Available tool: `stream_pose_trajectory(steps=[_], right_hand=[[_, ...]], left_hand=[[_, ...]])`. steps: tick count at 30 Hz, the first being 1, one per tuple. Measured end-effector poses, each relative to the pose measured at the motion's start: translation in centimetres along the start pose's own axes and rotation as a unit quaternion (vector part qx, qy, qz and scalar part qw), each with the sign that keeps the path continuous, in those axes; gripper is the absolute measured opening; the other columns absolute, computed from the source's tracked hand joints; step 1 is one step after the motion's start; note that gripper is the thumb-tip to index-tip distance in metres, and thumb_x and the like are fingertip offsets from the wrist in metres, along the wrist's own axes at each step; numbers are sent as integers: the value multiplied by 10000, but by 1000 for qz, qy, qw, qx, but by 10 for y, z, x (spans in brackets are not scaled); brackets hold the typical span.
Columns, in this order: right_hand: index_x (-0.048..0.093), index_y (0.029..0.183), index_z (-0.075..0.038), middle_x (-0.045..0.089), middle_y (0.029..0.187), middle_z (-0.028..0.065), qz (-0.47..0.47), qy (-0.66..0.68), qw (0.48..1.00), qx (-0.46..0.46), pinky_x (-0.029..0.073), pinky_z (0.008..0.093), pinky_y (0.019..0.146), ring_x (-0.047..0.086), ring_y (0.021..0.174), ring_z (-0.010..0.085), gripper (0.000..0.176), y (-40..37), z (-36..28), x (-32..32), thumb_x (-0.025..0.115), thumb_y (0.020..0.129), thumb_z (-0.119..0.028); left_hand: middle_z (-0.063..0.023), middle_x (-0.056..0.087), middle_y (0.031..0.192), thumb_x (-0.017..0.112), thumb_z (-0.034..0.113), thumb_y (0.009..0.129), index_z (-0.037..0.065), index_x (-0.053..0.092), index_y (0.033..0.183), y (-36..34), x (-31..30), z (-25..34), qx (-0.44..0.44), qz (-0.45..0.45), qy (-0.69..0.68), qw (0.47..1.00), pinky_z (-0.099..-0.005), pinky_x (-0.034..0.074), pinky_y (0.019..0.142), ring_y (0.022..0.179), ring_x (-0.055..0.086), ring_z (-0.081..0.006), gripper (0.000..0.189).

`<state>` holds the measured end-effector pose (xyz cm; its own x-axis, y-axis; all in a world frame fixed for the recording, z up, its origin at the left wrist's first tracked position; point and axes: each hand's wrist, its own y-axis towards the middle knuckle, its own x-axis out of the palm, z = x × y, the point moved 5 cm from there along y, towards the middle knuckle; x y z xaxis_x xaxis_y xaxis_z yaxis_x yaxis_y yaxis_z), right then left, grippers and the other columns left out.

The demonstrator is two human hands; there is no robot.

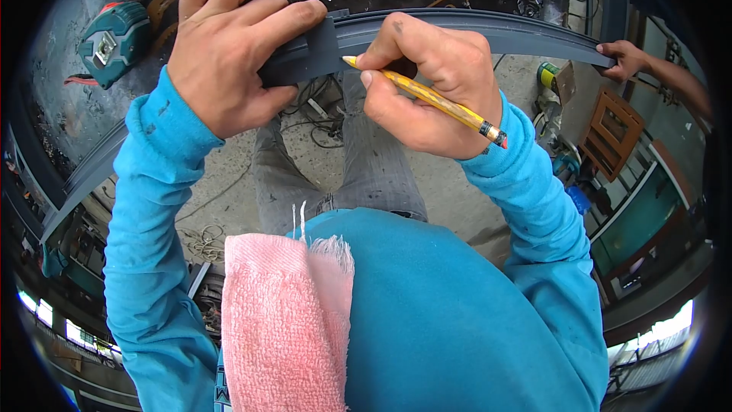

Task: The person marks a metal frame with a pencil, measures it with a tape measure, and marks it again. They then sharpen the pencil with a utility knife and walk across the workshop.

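My left hand [229, 46] presses a small dark grey block [309, 57] against a long curved grey metal bar [473, 27] that runs across the view. My right hand [431, 84] grips a yellow pencil [435, 99], whose tip touches the bar just right of the block. Both my arms are in blue sleeves.
A green tape measure [113, 42] lies on the dark worktop at upper left. Another person's hand [624, 57] holds the bar's right end. A pink towel [286, 320] hangs on my chest. Below are my legs, cables on the concrete floor and a wooden frame [610, 133].
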<state>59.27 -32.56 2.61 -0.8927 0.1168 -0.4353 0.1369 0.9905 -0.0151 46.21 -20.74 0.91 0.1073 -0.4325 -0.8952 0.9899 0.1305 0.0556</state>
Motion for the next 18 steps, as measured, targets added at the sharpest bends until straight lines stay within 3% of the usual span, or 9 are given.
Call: stream_pose_trajectory(steps=[3,4,6,7,10,11,13,16,18], right_hand=[[583,859,-13,640,710,102,25,36,999,8,520,292,568,666,616,193,104,0,2,-5,643,777,-38],[601,947,-13,665,823,75,69,174,979,80,524,270,635,673,754,123,93,-5,10,-7,615,863,-52],[603,1020,-11,654,929,62,168,258,949,66,519,255,714,635,893,82,124,-3,16,-17,590,919,-82],[597,1073,-22,654,946,99,169,239,954,69,526,276,768,656,897,144,195,-4,20,-20,615,885,-69],[586,1103,-43,637,976,133,65,-45,997,-17,543,337,796,665,869,257,276,1,16,-25,641,836,-81],[584,1093,-56,611,1016,157,89,-79,992,-41,546,401,806,643,890,341,330,5,14,-20,669,784,-136],[567,1042,-55,602,1007,148,36,-136,990,28,531,433,782,634,905,352,338,17,18,-13,693,773,-217],[540,992,-54,597,950,150,-41,-161,984,62,514,448,771,616,888,367,347,36,33,-7,705,744,-232],[530,949,-64,590,907,157,-13,-161,986,35,510,450,773,619,865,361,293,47,41,-22,689,753,-212]], left_hand=[[-44,638,1026,762,157,449,117,606,1207,0,1,0,-3,-8,3,1000,-422,321,928,1053,518,-282,775],[-47,635,1047,759,156,455,119,597,1220,0,0,1,-5,-20,7,1000,-423,320,936,1062,517,-283,783],[-57,619,1111,756,170,469,126,571,1258,1,-3,2,-12,-36,16,999,-424,318,954,1094,509,-284,811],[-65,607,1154,756,184,477,131,553,1282,2,-2,5,-12,-41,19,999,-424,316,965,1116,503,-284,831],[-117,494,1371,797,304,572,104,446,1384,12,-10,18,-13,-41,-21,999,-450,290,1068,1281,424,-326,908],[-128,473,1396,806,329,595,92,432,1393,11,-13,22,-4,-22,-32,999,-459,279,1087,1307,402,-339,913],[-154,456,1419,812,364,665,69,426,1400,13,-32,23,-8,45,-65,997,-472,264,1119,1306,403,-372,881],[-172,447,1409,762,324,792,75,456,1370,-22,-58,-29,-215,125,98,963,-439,307,1095,1268,431,-356,700],[-183,473,1385,787,414,739,80,466,1361,-44,-54,-66,-269,31,199,942,-466,330,1081,1273,433,-382,775]])
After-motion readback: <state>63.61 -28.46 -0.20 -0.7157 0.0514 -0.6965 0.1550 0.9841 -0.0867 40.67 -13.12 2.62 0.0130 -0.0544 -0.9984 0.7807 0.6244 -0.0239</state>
